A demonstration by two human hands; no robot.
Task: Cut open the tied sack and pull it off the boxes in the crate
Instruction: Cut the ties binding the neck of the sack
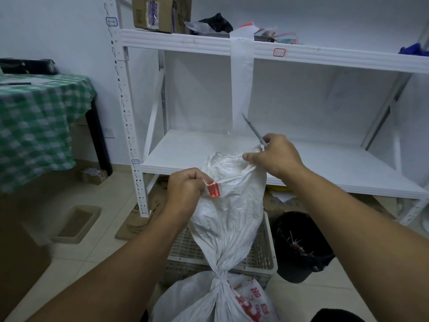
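A white woven sack (228, 212) stands stretched upward from a pinched, tied neck (219, 278) near the bottom of the view. My left hand (185, 190) grips the sack's left upper edge beside a small red tag (214, 190). My right hand (275, 155) pinches the sack's top right corner and also holds a thin grey blade (254, 131) that points up and left. Below the neck the sack's printed body (246, 300) bulges. A white slatted plastic crate (260, 254) sits behind the sack. No boxes are visible.
A white metal shelf rack (278, 52) rises straight ahead, its low shelf (301, 163) bare. A black bin (299, 247) stands right of the crate. A table with a green checked cloth (34, 126) is at the left. Flattened cardboard and a beige tray (76, 224) lie on the tiled floor.
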